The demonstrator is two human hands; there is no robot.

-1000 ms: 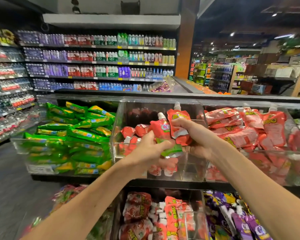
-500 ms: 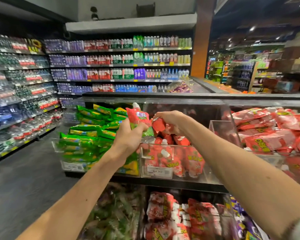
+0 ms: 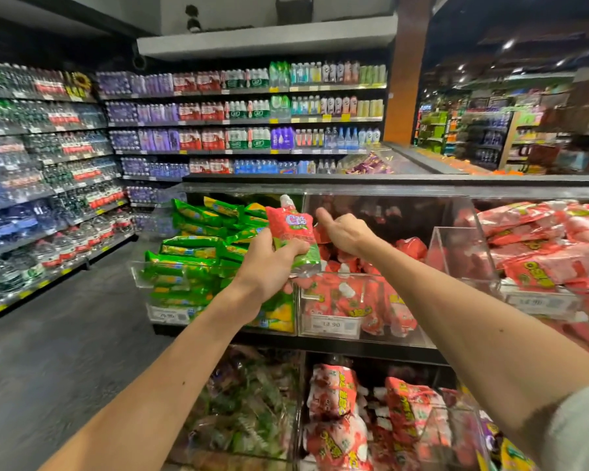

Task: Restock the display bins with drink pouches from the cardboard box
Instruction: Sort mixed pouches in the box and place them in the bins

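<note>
My left hand (image 3: pixel 269 268) grips a red and green drink pouch (image 3: pixel 291 229) with a white cap, holding it upright over the divider between the green bin and the middle clear bin (image 3: pixel 361 278). My right hand (image 3: pixel 346 232) reaches into that middle bin above a pile of red pouches (image 3: pixel 340 297). Its thumb sticks out to the left, and its fingers point down behind the hand, hidden. A bit of red pouch shows just under the thumb. No cardboard box is in view.
A bin of green pouches (image 3: pixel 191 253) stands to the left and a full bin of red pouches (image 3: pixel 541 253) to the right. Lower bins hold more red pouches (image 3: pixel 337 419). Bottle shelves (image 3: pixel 245 113) line the aisle behind and on the left.
Both hands moved from the bin front up and left. The two pouches held together were split: the left keeps one, and the right carried the other down into the middle bin.
</note>
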